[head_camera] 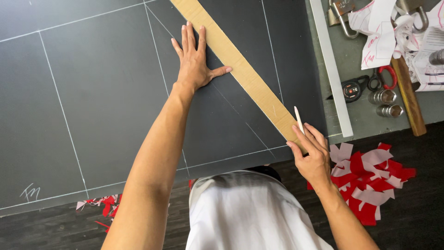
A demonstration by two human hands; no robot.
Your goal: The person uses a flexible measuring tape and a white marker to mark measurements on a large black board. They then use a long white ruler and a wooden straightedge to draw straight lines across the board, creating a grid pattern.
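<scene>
We've got L hand (194, 60) flat, fingers spread, pinning cardboard strip (240, 69) diagonal on dark sheet (101, 102); R hand (312, 155) pinches white chalk (299, 119) at strip's lower end. Scissors (381, 76), hammer (409, 97) w/ sockets (384, 103) well apart at right, red scraps (370, 180) on floor.

Left hand (194, 58) presses a cardboard strip (240, 69) on dark fabric (101, 92); right hand (312, 155) holds white chalk (299, 119).

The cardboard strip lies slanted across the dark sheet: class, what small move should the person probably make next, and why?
Probably draw the white marking stick up along the cardboard strip. The left hand lies flat, pressing the strip onto the dark sheet; the right hand holds the stick at the strip's near end. White lines already cross the sheet, so the strip looks like a straightedge.
</scene>
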